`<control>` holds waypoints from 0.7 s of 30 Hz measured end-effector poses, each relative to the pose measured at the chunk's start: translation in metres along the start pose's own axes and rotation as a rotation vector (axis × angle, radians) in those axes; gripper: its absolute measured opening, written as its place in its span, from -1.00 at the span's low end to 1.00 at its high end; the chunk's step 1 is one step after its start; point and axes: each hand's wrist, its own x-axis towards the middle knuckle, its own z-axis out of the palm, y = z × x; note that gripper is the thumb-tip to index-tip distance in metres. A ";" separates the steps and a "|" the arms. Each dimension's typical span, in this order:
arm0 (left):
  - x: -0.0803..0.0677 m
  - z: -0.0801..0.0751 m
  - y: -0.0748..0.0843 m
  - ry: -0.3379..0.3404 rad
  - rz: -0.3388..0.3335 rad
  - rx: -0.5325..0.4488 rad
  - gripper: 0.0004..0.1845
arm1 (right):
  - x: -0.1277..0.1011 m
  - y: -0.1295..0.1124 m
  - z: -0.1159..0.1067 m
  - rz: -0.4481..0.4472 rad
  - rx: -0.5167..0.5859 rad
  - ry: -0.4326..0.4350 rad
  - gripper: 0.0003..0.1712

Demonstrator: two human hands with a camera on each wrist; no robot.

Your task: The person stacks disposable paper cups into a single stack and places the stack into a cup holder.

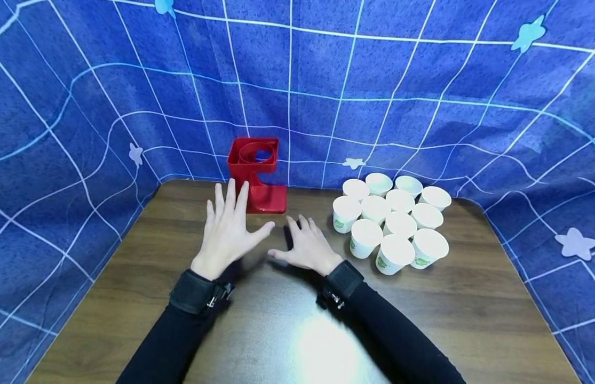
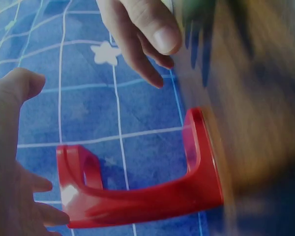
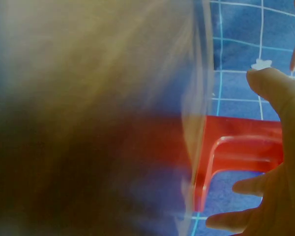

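A dark wooden table (image 1: 470, 314) filled the foreground, glare pooling bright near its front edge. Behind and around it hung a blue cloth backdrop (image 1: 374, 90), white gridlines, pale stars scattered across it.

bright, even light up top, with a white glare patch on the table (image 1: 321, 346) near the bottom edge and soft shadows under the hands. head view bends the backdrop grid at the edges; both wrist views smear badly, tabletop all motion blur.
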 end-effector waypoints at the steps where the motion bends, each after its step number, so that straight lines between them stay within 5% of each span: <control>1: 0.004 -0.001 -0.002 0.001 -0.006 -0.001 0.20 | 0.004 -0.001 0.001 -0.003 -0.006 -0.004 0.26; 21: 0.036 0.000 -0.013 0.009 -0.042 -0.034 0.21 | 0.064 -0.010 0.021 0.105 -0.064 -0.078 0.22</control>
